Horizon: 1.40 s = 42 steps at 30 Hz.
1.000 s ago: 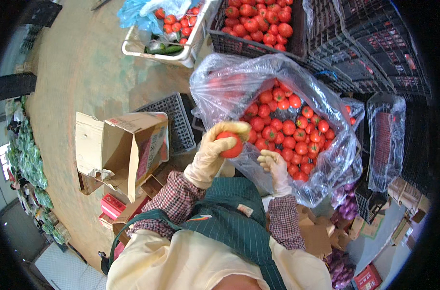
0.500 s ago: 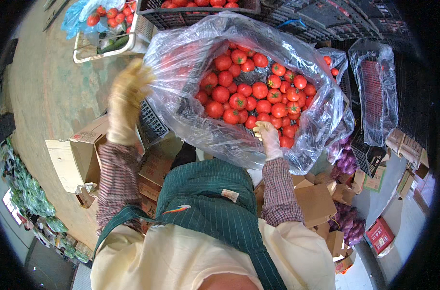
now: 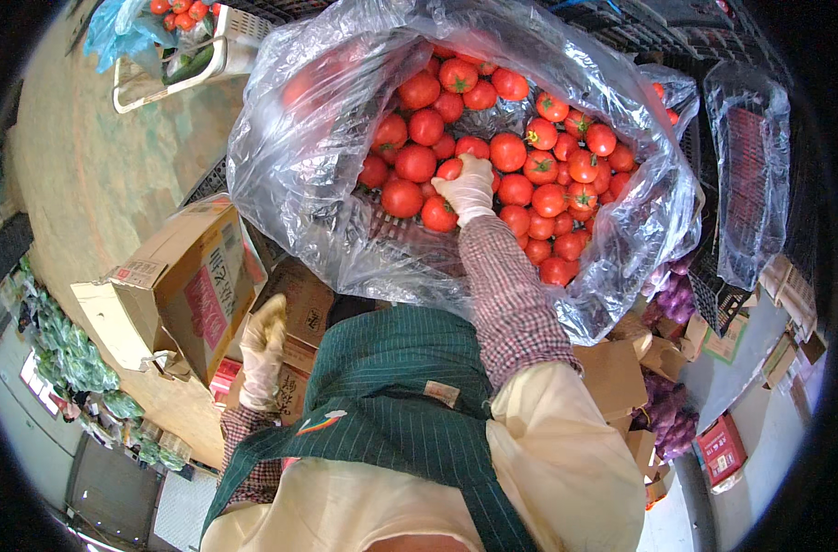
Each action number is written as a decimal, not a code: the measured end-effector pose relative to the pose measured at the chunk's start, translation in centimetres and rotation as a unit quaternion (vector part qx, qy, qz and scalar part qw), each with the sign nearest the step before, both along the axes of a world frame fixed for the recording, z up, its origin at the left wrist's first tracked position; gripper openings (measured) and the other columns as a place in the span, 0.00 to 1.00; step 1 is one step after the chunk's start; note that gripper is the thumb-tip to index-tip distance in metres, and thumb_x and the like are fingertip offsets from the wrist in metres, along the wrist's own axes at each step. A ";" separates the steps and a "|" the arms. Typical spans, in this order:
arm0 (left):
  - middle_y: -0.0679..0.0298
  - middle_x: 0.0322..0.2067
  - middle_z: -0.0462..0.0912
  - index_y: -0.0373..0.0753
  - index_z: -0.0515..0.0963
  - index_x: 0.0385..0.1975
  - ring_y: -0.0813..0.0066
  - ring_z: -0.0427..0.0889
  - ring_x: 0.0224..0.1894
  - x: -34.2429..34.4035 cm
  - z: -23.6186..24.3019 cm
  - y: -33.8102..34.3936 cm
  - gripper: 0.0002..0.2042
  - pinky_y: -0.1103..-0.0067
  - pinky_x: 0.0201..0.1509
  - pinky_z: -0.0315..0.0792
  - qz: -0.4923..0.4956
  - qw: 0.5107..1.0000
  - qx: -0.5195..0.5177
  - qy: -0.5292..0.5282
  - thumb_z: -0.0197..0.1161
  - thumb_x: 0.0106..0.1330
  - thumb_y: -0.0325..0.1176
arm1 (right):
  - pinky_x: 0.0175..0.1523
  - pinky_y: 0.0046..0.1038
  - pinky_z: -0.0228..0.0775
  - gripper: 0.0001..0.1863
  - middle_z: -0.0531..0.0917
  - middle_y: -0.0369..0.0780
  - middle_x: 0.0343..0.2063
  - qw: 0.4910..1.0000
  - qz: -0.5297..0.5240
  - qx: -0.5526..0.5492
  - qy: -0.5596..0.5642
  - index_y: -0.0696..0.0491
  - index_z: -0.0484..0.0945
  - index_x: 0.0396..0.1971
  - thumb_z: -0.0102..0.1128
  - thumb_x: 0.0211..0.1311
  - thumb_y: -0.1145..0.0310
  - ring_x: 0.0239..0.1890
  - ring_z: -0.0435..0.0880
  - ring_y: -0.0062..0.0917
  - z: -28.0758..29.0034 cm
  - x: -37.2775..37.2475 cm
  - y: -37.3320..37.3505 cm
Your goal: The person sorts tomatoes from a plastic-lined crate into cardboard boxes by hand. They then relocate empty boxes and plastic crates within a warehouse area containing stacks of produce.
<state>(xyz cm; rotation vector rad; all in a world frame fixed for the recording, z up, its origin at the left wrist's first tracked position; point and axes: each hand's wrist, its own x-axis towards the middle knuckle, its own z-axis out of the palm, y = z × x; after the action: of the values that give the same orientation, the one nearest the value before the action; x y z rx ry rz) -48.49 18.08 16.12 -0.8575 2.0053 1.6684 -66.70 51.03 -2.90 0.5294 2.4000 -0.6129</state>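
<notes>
Many red tomatoes (image 3: 550, 200) lie in a crate lined with a clear plastic bag (image 3: 295, 212), whose edges spread over the sides. My right hand (image 3: 468, 191), in a pale glove, reaches over the near side into the middle of the tomatoes. Its fingers are closed on a tomato (image 3: 448, 168), partly covered by the hand. To the lower left, my left hand (image 3: 264, 345), in a yellowed glove, is off the bag beside cardboard boxes. Its fingers stretch away from me, with nothing seen in them.
An opened cardboard box (image 3: 198, 285) stands at the left. A white basket (image 3: 218, 64) with vegetables is at the far left. Plastic-draped black crates (image 3: 755, 175) stand on the right. Purple net bags (image 3: 663, 414) and a red box (image 3: 721, 449) are at the lower right.
My left hand has let go of the bag's left edge and dropped toward me. My right hand has moved farther in and left, from the near edge onto a tomato.
</notes>
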 end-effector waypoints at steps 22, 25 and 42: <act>0.49 0.42 0.80 0.33 0.81 0.38 0.54 0.77 0.48 -6.7 -2.2 9.7 0.19 0.63 0.52 0.72 0.024 0.837 0.540 -0.087 0.62 0.56 0.45 | 0.54 0.35 0.71 0.40 0.78 0.50 0.42 0.990 -0.106 -0.059 0.076 0.60 0.73 0.47 0.79 0.31 0.57 0.45 0.79 0.41 -4.7 -0.6 -6.7; 0.50 0.43 0.79 0.34 0.82 0.40 0.58 0.77 0.45 -6.7 -2.6 9.0 0.21 0.66 0.49 0.73 0.034 0.854 0.512 -0.081 0.63 0.56 0.48 | 0.41 0.32 0.76 0.32 0.82 0.45 0.34 0.898 -0.272 -0.336 0.089 0.59 0.73 0.45 0.74 0.41 0.57 0.33 0.82 0.37 -2.1 0.3 -3.5; 0.45 0.65 0.52 0.47 0.50 0.68 0.38 0.69 0.58 -8.9 0.1 8.9 0.42 0.62 0.39 0.83 0.109 0.585 0.761 -0.258 0.63 0.52 0.24 | 0.40 0.36 0.76 0.23 0.80 0.49 0.34 0.970 0.089 -0.192 0.119 0.54 0.75 0.47 0.59 0.58 0.54 0.37 0.82 0.37 9.1 0.7 -2.5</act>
<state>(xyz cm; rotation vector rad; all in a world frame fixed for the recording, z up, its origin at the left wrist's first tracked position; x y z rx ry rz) -57.35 26.96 16.24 -0.6399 -0.2909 2.0511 -65.96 48.52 6.22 0.0768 2.4219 -1.0784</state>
